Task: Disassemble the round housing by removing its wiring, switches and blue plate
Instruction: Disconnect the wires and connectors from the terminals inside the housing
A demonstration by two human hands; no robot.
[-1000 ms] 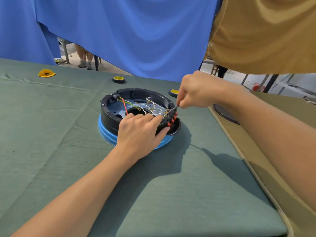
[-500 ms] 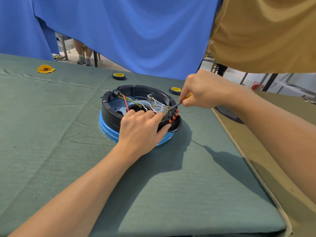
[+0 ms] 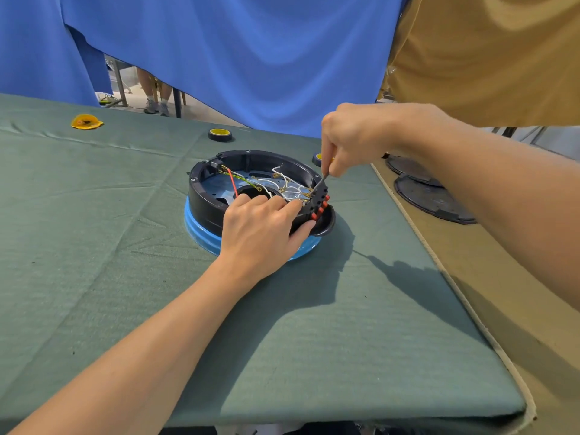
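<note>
The housing stands on the counter, switch block at its right rim just under the right hand, whose grip pinches a screwdriver angled onto it; the left hand clasps the near rim.

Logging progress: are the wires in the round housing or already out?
In. Red, green and white wires lie inside the black housing, running to the switch block at its rim.
</note>
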